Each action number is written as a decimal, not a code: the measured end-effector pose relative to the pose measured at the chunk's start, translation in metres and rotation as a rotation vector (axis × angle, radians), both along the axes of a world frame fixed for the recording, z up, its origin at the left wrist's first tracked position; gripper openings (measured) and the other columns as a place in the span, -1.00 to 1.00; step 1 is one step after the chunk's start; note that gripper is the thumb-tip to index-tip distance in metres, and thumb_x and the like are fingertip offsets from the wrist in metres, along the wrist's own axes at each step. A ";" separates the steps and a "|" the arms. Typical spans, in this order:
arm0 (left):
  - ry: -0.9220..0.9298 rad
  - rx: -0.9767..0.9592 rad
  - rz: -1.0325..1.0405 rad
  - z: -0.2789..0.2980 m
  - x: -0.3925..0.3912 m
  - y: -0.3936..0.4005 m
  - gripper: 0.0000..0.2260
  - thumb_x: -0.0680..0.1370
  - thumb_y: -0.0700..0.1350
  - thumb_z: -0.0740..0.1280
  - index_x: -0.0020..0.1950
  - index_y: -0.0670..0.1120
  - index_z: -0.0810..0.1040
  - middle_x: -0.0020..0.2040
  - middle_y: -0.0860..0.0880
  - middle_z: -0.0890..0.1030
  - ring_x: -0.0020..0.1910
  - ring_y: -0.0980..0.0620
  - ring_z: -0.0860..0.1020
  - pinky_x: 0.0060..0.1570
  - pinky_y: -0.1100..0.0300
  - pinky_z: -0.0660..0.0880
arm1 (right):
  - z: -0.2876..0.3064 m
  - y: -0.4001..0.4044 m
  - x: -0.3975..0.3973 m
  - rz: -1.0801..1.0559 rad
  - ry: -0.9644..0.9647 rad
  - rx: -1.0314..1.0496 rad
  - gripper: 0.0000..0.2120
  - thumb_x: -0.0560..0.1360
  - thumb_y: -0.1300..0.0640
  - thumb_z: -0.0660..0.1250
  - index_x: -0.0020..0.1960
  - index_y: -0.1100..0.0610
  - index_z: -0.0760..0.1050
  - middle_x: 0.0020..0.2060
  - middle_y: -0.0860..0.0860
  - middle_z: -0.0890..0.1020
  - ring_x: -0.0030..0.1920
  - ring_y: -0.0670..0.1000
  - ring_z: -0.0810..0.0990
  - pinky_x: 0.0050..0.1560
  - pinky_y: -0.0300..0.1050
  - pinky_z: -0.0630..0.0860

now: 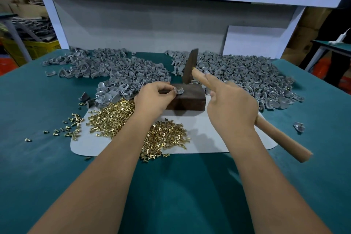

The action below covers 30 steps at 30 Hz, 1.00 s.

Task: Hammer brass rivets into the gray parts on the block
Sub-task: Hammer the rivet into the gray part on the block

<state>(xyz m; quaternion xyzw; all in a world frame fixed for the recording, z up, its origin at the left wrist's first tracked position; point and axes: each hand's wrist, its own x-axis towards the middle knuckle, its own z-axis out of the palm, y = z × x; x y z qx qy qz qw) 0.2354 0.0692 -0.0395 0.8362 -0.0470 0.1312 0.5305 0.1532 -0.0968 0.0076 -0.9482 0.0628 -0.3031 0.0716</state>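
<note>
Two grips busy, left hand [152, 97] pinching gray part [179, 90], right hand [232, 106] gripping hammer [281, 137], teal table [38, 157].

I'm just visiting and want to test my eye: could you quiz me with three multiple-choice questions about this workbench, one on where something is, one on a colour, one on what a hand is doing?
1. Where does the gray part being worked on sit?
A. on top of the dark block
B. on the white shelf
C. in the yellow crate

2. What colour are the loose rivets on the white mat?
A. black
B. brass gold
C. red

3. What is the right hand doing?
A. lying flat on the table
B. picking up rivets
C. holding the hammer with its head raised

Answers:
1. A: the left hand pinches the part on the block.
2. B: they shine yellow-gold.
3. C: the hand grips the hammer by the wooden handle, the head above the block.
</note>
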 end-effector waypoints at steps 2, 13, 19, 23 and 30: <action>-0.003 0.010 -0.002 -0.002 0.002 0.001 -0.88 0.47 0.07 0.45 -0.26 0.26 0.63 0.02 0.23 0.63 0.15 0.06 0.57 0.31 -0.04 0.42 | -0.001 0.000 0.000 0.005 -0.017 0.016 -0.49 0.57 0.14 0.23 0.43 -0.26 0.26 -0.16 -0.01 0.51 -0.31 0.03 0.34 -0.43 -0.17 0.11; 0.002 -0.025 0.003 -0.001 0.001 -0.001 -0.78 0.46 0.04 0.48 -0.34 0.33 0.62 0.14 0.21 0.64 0.17 0.09 0.57 0.31 -0.05 0.42 | -0.002 0.005 -0.006 0.019 -0.001 -0.015 -0.46 0.56 0.14 0.24 0.42 -0.31 0.24 -0.16 -0.02 0.52 -0.31 0.03 0.34 -0.40 -0.16 0.15; 0.013 -0.046 -0.005 0.000 -0.001 -0.002 -0.80 0.44 0.06 0.48 -0.33 0.35 0.63 0.12 0.22 0.64 0.19 0.05 0.56 0.34 -0.08 0.39 | -0.003 0.012 -0.008 0.042 -0.011 -0.047 -0.44 0.53 0.15 0.25 0.44 -0.23 0.24 -0.15 0.02 0.54 -0.31 0.05 0.34 -0.40 -0.16 0.17; 0.003 0.000 0.048 0.001 -0.003 -0.003 -0.74 0.45 0.05 0.49 -0.39 0.35 0.60 0.11 0.25 0.64 0.23 0.04 0.53 0.38 -0.09 0.31 | -0.002 0.014 -0.011 0.021 -0.068 -0.019 -0.45 0.50 0.18 0.29 0.42 -0.17 0.32 -0.15 0.05 0.57 -0.29 0.05 0.36 -0.34 -0.13 0.23; -0.004 0.022 0.065 0.002 -0.004 -0.004 -0.71 0.45 0.07 0.49 -0.41 0.41 0.57 0.02 0.29 0.63 0.25 0.03 0.51 0.37 -0.10 0.30 | -0.002 0.013 -0.010 0.021 -0.077 -0.025 -0.46 0.51 0.18 0.29 0.42 -0.19 0.32 -0.13 0.04 0.57 -0.28 0.05 0.35 -0.34 -0.12 0.22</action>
